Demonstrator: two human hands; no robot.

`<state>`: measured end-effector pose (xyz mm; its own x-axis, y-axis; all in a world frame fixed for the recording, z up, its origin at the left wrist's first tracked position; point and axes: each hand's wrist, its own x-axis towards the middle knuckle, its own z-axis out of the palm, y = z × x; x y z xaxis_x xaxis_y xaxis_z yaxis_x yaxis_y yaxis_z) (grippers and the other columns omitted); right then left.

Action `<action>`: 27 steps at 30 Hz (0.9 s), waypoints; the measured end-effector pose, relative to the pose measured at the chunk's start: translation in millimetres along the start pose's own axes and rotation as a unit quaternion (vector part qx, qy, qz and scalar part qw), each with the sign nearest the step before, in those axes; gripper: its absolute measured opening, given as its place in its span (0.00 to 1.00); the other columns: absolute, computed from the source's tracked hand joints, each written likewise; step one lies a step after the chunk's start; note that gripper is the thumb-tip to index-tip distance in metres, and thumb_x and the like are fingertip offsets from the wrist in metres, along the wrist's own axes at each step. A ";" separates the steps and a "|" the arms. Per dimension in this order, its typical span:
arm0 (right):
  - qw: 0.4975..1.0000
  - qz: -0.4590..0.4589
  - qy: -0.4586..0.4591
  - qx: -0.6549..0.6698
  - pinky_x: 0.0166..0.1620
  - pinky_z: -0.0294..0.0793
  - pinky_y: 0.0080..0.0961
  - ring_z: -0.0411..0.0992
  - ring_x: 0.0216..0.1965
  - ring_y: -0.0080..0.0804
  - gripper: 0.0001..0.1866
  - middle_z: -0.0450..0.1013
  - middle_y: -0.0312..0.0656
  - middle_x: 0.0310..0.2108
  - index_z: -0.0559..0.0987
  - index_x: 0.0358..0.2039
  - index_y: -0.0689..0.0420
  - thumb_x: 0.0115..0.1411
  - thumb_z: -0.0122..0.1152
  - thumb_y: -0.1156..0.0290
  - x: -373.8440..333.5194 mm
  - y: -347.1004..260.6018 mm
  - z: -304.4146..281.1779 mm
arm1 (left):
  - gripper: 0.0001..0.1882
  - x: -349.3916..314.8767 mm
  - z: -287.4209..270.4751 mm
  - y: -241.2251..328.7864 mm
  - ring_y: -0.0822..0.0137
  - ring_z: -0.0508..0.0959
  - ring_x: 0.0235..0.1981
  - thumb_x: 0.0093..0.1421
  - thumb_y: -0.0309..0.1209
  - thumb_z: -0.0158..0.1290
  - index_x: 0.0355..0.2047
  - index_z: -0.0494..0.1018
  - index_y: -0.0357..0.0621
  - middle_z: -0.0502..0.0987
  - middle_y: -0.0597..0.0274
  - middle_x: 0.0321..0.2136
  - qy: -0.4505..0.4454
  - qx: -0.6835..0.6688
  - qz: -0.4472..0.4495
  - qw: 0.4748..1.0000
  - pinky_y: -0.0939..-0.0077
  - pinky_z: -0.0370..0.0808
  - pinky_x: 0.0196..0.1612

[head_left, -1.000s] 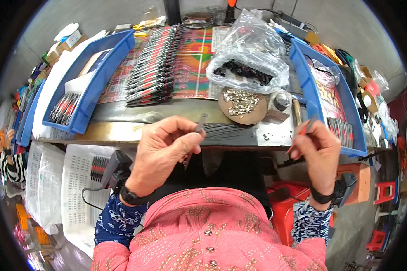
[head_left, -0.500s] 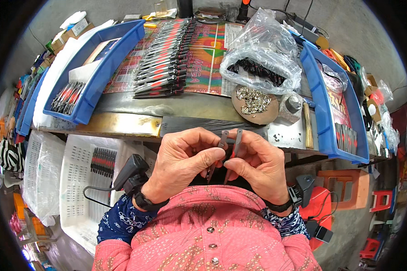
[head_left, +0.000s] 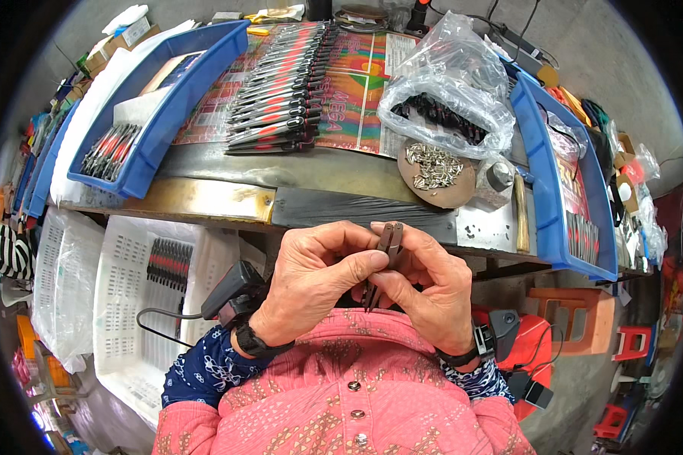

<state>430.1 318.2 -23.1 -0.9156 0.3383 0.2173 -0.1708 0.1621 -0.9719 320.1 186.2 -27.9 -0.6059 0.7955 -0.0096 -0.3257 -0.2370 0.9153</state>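
Two hands pinch a pair of slim dark strips together at chest height, just short of the bench edge.

The left hand (head_left: pixel 319 280) and right hand (head_left: pixel 425 292) meet, fingers closed tight around the strips (head_left: pixel 383 262), which stand nearly upright, side by side and touching; what they are made of is hard to tell from here. Beyond the hands lies a dark mat (head_left: pixel 357 208) at the bench's near edge, then a round dish (head_left: pixel 459 193) of small metal parts just beside a clear bag (head_left: pixel 448 98) of black pieces. Left of those, a long row of red-and-black tools (head_left: pixel 281 91) lies on a printed sheet (head_left: pixel 360 83). Blue trays (head_left: pixel 167 114) flank the bench, and a white basket (head_left: pixel 129 303) sits below left.
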 end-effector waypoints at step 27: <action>1.000 0.018 -0.018 0.006 0.34 0.77 0.17 0.77 0.33 0.21 0.24 0.77 0.42 0.39 0.70 0.57 0.64 0.59 0.60 0.81 -1.5 2.0 -0.3 | 0.05 0.8 0.9 -7.9 0.76 0.76 0.22 0.60 0.24 0.58 0.33 0.78 0.33 0.79 0.61 0.25 0.015 0.008 0.003 1.000 0.83 0.76 0.25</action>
<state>431.2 318.4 -25.4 -0.9335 0.3108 0.1787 -0.1417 0.1382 -0.9802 322.9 189.3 -34.8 -0.6289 0.7773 -0.0163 -0.3110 -0.2322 0.9216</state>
